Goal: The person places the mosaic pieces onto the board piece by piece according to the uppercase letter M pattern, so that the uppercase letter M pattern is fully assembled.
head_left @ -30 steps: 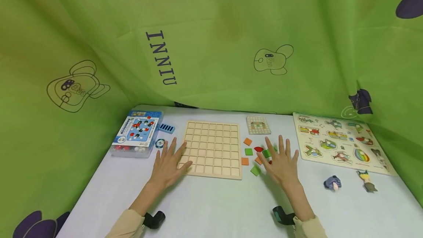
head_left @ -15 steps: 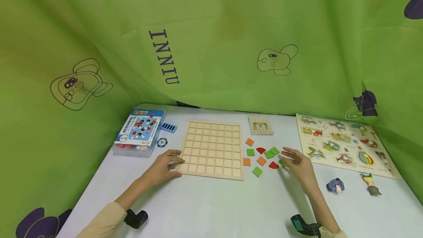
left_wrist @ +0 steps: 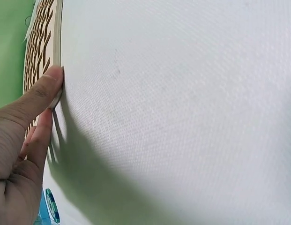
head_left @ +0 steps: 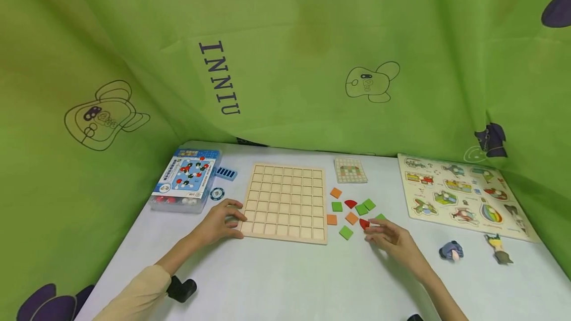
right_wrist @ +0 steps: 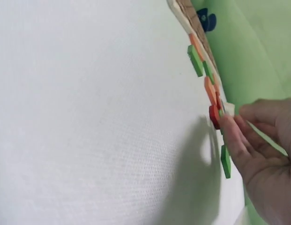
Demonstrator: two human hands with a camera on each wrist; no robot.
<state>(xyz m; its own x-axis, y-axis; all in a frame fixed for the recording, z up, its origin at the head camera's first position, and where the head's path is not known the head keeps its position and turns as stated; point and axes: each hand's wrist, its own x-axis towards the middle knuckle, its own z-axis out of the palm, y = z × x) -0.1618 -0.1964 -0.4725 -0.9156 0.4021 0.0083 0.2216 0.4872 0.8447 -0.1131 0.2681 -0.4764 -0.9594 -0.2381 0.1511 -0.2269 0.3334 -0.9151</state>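
Note:
My left hand (head_left: 221,220) is at the near left corner of a wooden grid board (head_left: 285,202). In the left wrist view, its thumb (left_wrist: 40,91) lies along one edge, with curled fingers round the corner. My right hand (head_left: 394,244) hovers low at the loose tiles. Its fingertips are right at a red quarter-circle tile (head_left: 363,223) and partly cover it; thumb and index stand apart. Around it lie green square tiles (head_left: 345,233), orange square tiles (head_left: 352,218) and another red quarter-circle tile (head_left: 350,204). A green tile (right_wrist: 225,161) shows beside the thumb in the right wrist view.
A pattern card (head_left: 350,170) lies behind the tiles. At the left are a boxed molecule set (head_left: 185,180), a blue striped piece (head_left: 226,173) and a round chip (head_left: 217,193). A picture puzzle board (head_left: 466,197) and two small figures (head_left: 452,250) lie at the right.
Both hands were spread flat a second ago. The left moved to the board's corner and curled its fingers; the right drew back right, then came left to the red tile.

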